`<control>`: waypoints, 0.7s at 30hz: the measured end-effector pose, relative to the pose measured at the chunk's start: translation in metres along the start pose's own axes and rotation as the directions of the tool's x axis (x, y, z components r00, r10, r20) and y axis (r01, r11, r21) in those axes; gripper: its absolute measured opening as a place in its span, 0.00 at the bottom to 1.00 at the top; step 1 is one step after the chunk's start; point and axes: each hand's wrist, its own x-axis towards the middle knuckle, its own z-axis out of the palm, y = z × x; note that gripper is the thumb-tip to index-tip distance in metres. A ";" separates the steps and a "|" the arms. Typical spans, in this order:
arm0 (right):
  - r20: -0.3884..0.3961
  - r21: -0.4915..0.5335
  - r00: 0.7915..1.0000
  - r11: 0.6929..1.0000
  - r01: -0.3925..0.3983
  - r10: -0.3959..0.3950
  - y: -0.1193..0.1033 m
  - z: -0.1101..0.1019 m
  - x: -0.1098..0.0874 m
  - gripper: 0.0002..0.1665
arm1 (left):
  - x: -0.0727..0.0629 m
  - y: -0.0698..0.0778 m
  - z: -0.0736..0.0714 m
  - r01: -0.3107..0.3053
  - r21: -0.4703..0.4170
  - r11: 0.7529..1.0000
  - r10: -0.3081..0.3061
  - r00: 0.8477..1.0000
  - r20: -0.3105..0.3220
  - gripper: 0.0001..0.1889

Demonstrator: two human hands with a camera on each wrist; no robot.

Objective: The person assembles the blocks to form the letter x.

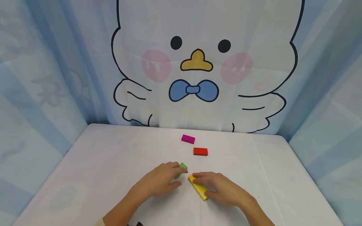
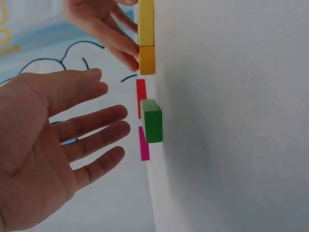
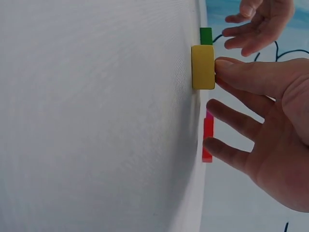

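Observation:
In the head view, a yellow block (image 1: 200, 189) lies slantwise on the white table, my right hand (image 1: 223, 188) over it. Fingertips and thumb of that hand touch the block's top and edge, fairly straight, as the right wrist view shows with the yellow block (image 3: 203, 67) beside the thumb. To the left, my left hand (image 1: 162, 180) hovers by a green block (image 1: 183, 165), partly hidden behind its fingers. In the left wrist view the fingers of the left hand (image 2: 53, 130) are spread, and a gap separates them from the green block (image 2: 153, 125).
Farther back on the table (image 1: 99, 163) lie a red block (image 1: 200, 152) and a magenta block (image 1: 188, 139). Behind the table's far edge hangs a curtain (image 1: 195, 116) printed with a cartoon bird. A small dark object (image 1: 139, 223) shows at the bottom edge.

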 end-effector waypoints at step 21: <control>-0.010 0.057 1.000 0.998 0.004 -0.003 0.000 0.001 -0.002 0.31 | 0.022 -0.020 0.010 0.158 -0.119 0.980 -0.159 0.987 0.003 0.32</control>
